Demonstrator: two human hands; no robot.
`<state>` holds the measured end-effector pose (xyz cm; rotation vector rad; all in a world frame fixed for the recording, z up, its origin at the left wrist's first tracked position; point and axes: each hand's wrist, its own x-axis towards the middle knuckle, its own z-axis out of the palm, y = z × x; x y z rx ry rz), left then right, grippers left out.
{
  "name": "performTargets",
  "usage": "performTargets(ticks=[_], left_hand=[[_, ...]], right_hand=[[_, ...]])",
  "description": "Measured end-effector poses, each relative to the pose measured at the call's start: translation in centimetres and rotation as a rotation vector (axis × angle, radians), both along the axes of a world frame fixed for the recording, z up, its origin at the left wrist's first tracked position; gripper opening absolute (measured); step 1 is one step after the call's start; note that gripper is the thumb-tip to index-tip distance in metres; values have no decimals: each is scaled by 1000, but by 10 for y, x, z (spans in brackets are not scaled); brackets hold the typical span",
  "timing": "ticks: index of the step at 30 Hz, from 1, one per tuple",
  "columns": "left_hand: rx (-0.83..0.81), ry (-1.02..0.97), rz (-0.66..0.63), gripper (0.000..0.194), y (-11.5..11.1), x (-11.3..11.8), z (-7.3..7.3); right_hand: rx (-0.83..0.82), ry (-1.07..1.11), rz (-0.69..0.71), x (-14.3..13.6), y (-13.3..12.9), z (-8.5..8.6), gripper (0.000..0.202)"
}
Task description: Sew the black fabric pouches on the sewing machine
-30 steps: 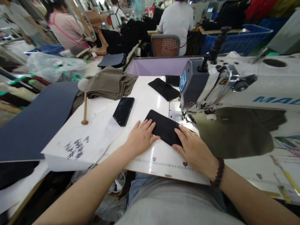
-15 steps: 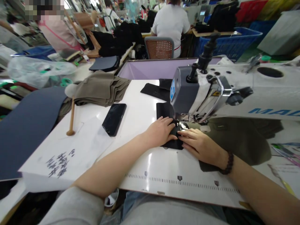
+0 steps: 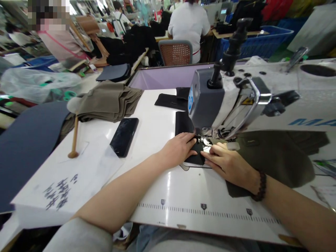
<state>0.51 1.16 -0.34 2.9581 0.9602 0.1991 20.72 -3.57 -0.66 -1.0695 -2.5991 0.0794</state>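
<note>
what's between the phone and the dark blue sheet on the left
In the head view, a wooden rod is between the phone and dark blue sheet, with white surface on both sides.

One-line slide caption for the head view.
Left hand on a black piece, right hand at its edge, by the sewing machine; dark phone lies left.

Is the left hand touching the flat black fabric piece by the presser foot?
Touching: the head view shows the left hand with its fingers laid over the flat black fabric piece.
</note>
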Motion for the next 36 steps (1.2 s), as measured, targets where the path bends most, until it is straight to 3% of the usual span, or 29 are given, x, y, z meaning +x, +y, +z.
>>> performTargets(ticks=[36], left_hand=[[25,-18,35,42,5,1,-1]], right_hand=[[-82,21,-59,-3,1,-1,26]])
